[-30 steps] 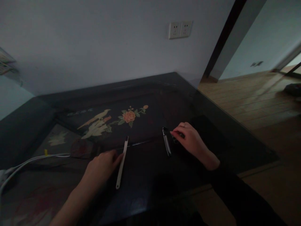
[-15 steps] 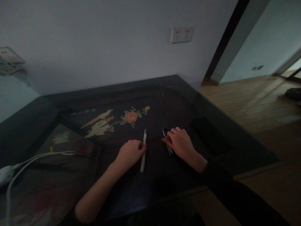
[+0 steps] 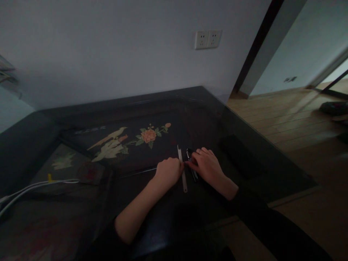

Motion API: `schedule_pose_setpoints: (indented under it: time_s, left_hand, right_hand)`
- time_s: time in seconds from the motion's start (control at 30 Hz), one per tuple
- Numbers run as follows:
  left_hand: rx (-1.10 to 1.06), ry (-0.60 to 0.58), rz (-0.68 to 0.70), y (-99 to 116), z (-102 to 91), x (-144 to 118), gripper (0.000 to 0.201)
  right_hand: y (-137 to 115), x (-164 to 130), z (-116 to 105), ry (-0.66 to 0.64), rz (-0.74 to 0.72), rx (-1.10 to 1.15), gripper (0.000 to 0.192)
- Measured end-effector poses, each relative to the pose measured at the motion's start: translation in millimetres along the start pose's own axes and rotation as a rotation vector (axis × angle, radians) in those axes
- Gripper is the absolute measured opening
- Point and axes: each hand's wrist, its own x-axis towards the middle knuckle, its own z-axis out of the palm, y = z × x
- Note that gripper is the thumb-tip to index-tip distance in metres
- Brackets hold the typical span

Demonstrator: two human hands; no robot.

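Dim light lay over the dark glass-topped table (image 3: 244, 159), and from where I stood the nearest things were the person's two forearms reaching out across it. Left hand (image 3: 169, 171) was curled loosely, its fingertips pressed against the side of a slim pale strip (image 3: 182, 168), perhaps a nail file, which lay flat on the glass and pointed away from the body. It was not lifted, only touched and steadied. Right hand (image 3: 206, 166) rested just beside it, fingers bent down over a small dark tool (image 3: 191, 167) with a bright edge; whether those fingers pinched it or merely covered it I could not tell in that gloom. Strip and tool lay close together, nearly parallel, between the two hands.

My worry was the smooth glass: a sideways push from the left fingertips could send the light strip skating against the dark tool, or spinning out of reach, and a sharp edge under the right fingers might nick them.

Off to the left a white cable (image 3: 32, 188) trailed over the table. Farther back a painted bird and flower panel (image 3: 127, 139) showed under the glass, then the pale wall with a double socket (image 3: 208, 39).
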Motion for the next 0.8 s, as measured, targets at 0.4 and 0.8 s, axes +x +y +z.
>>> schedule_pose_setpoints:
  time_s: [0.4, 0.8]
  left_hand:
    - [-0.261, 0.257, 0.388, -40, 8.8, -16, 0.040]
    - [-0.343, 0.222, 0.462, -47, 33.6, -8, 0.062]
  right_hand:
    - [64, -1, -32, 0.045, 0.035, 0.367, 0.032]
    - [80, -2, -14, -0.207, -0.007, 0.387, 0.046]
